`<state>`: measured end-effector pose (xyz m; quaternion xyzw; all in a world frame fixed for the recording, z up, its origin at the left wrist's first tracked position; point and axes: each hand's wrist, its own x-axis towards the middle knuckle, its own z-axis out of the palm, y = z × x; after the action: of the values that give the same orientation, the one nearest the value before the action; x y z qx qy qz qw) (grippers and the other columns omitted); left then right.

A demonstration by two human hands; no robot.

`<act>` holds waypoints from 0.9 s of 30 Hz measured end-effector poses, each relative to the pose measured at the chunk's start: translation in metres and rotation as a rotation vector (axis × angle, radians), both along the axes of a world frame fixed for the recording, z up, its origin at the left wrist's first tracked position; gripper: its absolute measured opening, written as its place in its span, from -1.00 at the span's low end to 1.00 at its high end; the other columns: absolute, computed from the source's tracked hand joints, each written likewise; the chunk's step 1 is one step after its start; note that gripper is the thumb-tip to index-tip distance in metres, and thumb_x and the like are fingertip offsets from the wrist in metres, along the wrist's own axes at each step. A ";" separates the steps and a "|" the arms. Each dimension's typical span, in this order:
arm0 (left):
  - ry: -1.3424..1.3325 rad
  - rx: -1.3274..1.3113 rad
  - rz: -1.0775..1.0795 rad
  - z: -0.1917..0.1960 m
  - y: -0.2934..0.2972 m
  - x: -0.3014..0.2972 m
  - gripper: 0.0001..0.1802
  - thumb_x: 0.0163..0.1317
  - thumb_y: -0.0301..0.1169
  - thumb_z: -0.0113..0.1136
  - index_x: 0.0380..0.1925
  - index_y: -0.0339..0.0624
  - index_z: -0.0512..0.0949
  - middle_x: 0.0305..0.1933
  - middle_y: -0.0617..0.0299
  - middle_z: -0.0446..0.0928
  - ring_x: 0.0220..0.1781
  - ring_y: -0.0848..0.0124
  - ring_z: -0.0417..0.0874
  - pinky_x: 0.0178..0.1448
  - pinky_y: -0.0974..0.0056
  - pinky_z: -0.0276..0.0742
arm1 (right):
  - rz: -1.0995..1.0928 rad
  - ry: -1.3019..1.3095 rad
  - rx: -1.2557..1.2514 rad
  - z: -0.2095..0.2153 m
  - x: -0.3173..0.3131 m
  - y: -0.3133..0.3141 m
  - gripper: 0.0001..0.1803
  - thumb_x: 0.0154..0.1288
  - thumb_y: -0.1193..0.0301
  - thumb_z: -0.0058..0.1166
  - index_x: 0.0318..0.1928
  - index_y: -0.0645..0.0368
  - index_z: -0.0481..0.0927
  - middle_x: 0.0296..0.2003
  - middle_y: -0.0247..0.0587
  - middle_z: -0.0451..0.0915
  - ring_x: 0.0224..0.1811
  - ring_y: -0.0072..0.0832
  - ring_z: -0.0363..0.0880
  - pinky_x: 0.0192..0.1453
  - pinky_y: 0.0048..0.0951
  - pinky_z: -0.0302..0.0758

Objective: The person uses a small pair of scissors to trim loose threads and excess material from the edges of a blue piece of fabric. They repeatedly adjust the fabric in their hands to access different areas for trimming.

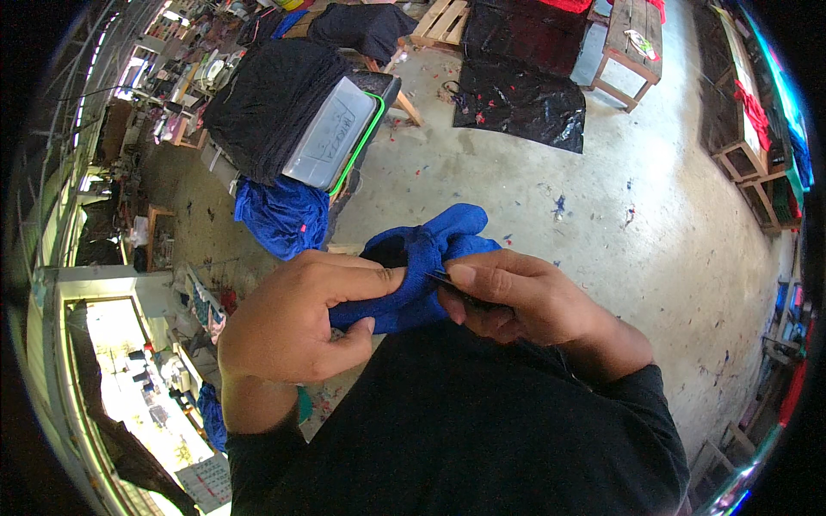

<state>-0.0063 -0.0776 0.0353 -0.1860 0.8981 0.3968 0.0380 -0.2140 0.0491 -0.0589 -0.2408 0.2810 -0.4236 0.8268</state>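
A small bright-blue knitted fabric piece [428, 258], soft and crumpled, is held up in front of the chest above the concrete floor. It is bunched into folds, its upper end bulging free. A thin dark metal tool [460, 291], narrow and flat, is pressed against its right side.

Open concrete floor [533, 198] spreads far and right of the hands, littered only with small scraps. To the far left, a stack of dark cloth [267, 103] topped by a green-rimmed plastic box [335, 133] blocks passage, a blue bundle [280, 215] below it. Black sheeting [516, 99] lies farther off; wooden benches [632, 47] line the right.
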 end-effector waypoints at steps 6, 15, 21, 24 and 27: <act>-0.020 -0.045 0.043 0.002 0.008 0.001 -0.46 -0.12 -0.59 0.29 0.01 -0.37 0.61 -0.05 -0.13 0.65 0.00 0.06 0.68 0.16 0.14 0.50 | -0.087 -0.034 -0.041 -0.013 0.003 0.000 -0.51 0.54 -0.06 -0.19 -0.34 0.08 0.45 -0.64 -0.52 0.20 -0.67 -0.73 0.03 -0.60 -0.60 -0.05; 0.133 0.015 0.022 -0.006 0.006 0.010 -0.45 -0.06 -0.57 0.22 0.06 -0.40 0.57 -0.15 -0.17 0.65 -0.17 0.08 0.70 0.00 0.19 0.53 | -0.365 0.114 -0.413 -0.025 0.000 0.005 -0.56 0.47 0.03 -0.03 -0.10 0.21 0.49 -0.49 -0.31 0.43 -0.46 -0.54 0.38 -0.33 -0.57 0.33; 0.136 0.075 0.017 -0.009 0.006 0.012 -0.58 0.00 -0.51 0.31 -0.07 -0.40 0.60 -0.22 -0.12 0.64 -0.24 0.14 0.68 -0.05 0.23 0.51 | -0.379 0.489 -0.720 -0.016 0.006 -0.009 -0.62 0.25 0.43 0.32 0.01 0.26 0.51 -0.14 -0.21 0.59 0.01 -0.43 0.55 0.15 -0.42 0.42; -0.102 0.201 0.171 0.001 0.006 0.012 -0.69 0.04 -0.47 0.39 -0.23 -0.38 0.58 -0.29 -0.01 0.60 -0.27 0.25 0.63 -0.10 0.26 0.47 | -0.519 0.439 -0.555 -0.021 -0.003 -0.006 -0.66 0.24 0.46 0.33 -0.02 0.23 0.52 -0.14 -0.31 0.56 0.00 -0.55 0.50 0.14 -0.47 0.40; 0.081 0.206 0.092 -0.015 -0.002 0.025 -0.74 0.07 -0.47 0.41 -0.31 -0.35 0.54 -0.34 0.10 0.52 -0.28 0.36 0.55 -0.13 0.30 0.42 | -0.553 0.432 -0.532 -0.028 -0.009 -0.010 -0.70 0.26 0.47 0.32 -0.05 0.21 0.53 -0.17 -0.38 0.53 -0.03 -0.62 0.46 0.10 -0.52 0.40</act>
<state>0.0182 -0.0800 0.0201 -0.2060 0.8438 0.4955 0.0025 -0.2229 0.0391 -0.0874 -0.4441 0.3827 -0.6264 0.5138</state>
